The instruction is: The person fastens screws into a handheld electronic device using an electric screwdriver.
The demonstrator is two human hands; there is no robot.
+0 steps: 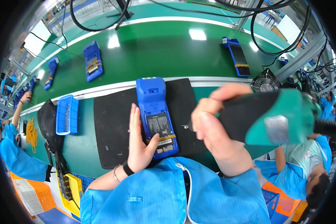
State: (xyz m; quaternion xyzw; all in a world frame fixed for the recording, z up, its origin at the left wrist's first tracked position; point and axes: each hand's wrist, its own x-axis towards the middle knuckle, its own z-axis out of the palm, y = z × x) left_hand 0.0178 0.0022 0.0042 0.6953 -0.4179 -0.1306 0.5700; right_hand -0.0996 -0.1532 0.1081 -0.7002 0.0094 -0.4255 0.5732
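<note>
A blue handheld terminal [151, 98] lies face down on a black mat, its back toward me. Its label-covered battery [158, 125] shows, and a yellow rubber band [167, 137] crosses the lower part. My left hand [140, 143] rests along the terminal's left edge, fingers stretched out, thumb lying over its back by the band. In my right hand [216, 127] is a green and black electric screwdriver [265, 115], raised to the right of the terminal. Its bit [186, 127] points left, with a small bright piece at the tip that I cannot make out.
Beyond the black mat [114, 127], a green conveyor [156, 48] carries more blue terminals [93, 61]. Left of the mat stand a blue bin [67, 115] of small parts and a black mesh bag [48, 121]. A small fan [266, 82] is at the right. Co-workers sit on both sides.
</note>
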